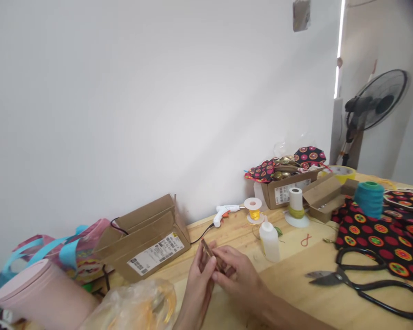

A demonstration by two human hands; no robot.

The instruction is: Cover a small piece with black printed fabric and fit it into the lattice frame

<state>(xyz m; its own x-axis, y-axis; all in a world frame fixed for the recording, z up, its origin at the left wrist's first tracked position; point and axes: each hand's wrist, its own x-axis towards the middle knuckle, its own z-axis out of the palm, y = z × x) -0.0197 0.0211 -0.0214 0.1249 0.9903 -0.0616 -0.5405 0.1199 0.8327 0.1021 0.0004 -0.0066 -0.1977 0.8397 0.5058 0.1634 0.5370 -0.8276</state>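
Note:
Low in the middle of the head view, my left hand (200, 277) and my right hand (240, 271) meet over a small brown, thin-edged piece (207, 248). Both hands pinch it between thumb and fingers; its kind cannot be made out, as the fingers cover most of it. Right of my hands stands a white squeeze bottle (270, 243). Beyond them lie a white glue gun (223, 213) and a spool of yellow cord (253, 211). A thin red cord loop (306, 240) rests on the wooden table (292, 270).
Black-handled scissors (351, 277) lie at right, by patterned cloth (368, 238) under a teal thread cone (369, 199). An open cardboard box (147, 238), a pink bin (41, 293) and a plastic bag (134, 307) stand left. A filled box (285, 188) is against the wall.

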